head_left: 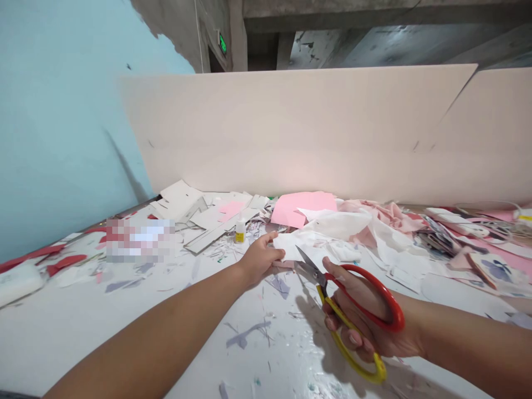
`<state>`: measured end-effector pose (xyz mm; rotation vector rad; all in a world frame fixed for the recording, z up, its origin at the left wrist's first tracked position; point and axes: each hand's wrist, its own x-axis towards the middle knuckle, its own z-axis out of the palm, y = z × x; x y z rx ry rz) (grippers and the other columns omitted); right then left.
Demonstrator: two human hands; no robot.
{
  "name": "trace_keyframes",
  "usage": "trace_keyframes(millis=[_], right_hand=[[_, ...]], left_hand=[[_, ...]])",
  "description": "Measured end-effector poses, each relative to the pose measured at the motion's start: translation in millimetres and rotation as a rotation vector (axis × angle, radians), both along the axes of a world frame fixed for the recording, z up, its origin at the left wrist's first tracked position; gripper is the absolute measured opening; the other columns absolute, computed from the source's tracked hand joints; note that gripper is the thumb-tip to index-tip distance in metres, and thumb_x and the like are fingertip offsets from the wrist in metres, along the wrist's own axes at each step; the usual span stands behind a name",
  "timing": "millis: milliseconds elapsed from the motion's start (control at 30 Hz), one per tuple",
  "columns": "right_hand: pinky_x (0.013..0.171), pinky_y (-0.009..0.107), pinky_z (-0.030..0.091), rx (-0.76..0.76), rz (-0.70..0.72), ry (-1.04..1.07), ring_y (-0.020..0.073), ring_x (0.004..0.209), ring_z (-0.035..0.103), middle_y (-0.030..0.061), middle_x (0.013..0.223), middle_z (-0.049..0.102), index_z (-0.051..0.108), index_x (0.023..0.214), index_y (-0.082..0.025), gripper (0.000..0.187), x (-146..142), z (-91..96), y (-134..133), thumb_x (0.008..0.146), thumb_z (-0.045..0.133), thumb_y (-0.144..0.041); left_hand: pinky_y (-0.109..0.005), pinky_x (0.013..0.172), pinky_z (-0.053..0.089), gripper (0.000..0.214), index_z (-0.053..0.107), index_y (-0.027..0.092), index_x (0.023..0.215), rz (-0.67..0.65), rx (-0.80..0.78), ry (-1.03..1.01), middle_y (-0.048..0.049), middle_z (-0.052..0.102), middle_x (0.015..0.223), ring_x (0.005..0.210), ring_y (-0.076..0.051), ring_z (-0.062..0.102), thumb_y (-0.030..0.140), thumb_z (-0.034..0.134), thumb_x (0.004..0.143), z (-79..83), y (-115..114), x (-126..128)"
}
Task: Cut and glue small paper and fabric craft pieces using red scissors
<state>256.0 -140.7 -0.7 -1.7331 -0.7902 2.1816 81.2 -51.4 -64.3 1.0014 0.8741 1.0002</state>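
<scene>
A: Where did the paper (288,247) lie?

B: Over the middle of the surface (62,310), toward its far edge. Its long axis seemed to run across the view, though its outline was hard to tell among the scraps.

A: Which hand was nearer?

B: The left hand (260,259), pinching the paper's near end, its arm reaching in from the lower left.

A: And the right hand (366,313)?

B: Just beside it, curled through the loops of the scissors (320,282). The blades stood narrowly apart, tips pointing up and left at the paper.

A: What lay beyond?

B: A glue bottle (240,231) and a pink card (303,209).
</scene>
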Motion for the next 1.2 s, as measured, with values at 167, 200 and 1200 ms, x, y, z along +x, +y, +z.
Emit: trace_keyframes(millis=[167, 200, 1200], right_hand=[[0.030, 0.016, 0.024, 0.017, -0.004, -0.016, 0.0061, 0.031, 0.035, -0.0019, 0.049, 0.043, 0.038, 0.062, -0.017, 0.066, 1.1, -6.4, 4.2, 0.072, 0.014, -0.077], [0.030, 0.016, 0.024, 0.020, -0.006, -0.016, 0.0058, 0.031, 0.035, -0.0022, 0.049, 0.043, 0.038, 0.062, -0.017, 0.065, 0.9, -6.8, 4.6, 0.072, 0.015, -0.077], [0.026, 0.016, 0.021, 0.321, -0.072, -0.125, 0.0055, 0.026, 0.033, -0.0080, 0.042, 0.036, 0.038, 0.066, -0.020, 0.049, -4.1, -29.3, -5.5, 0.081, 0.028, -0.066]], left_hand=[[-0.026, 0.058, 0.052, 0.073, 0.033, 0.017, 0.131, 0.019, 0.005, 0.029, 0.0032, 0.055, 0.065, 0.049, -0.008, 0.054, 0.009, 0.062, 0.065, 1.8, 0.5, 0.4], [-0.025, 0.055, 0.051, 0.073, 0.033, 0.016, 0.131, 0.020, 0.006, 0.033, 0.0036, 0.055, 0.063, 0.048, -0.008, 0.054, 0.009, 0.062, 0.065, 2.3, 0.2, 0.4], [-0.029, 0.062, 0.054, 0.075, 0.030, 0.015, 0.133, 0.056, 0.017, 0.041, 0.0039, 0.052, 0.062, 0.049, -0.008, 0.053, 0.008, 0.060, 0.064, 1.0, 0.0, 1.7]])
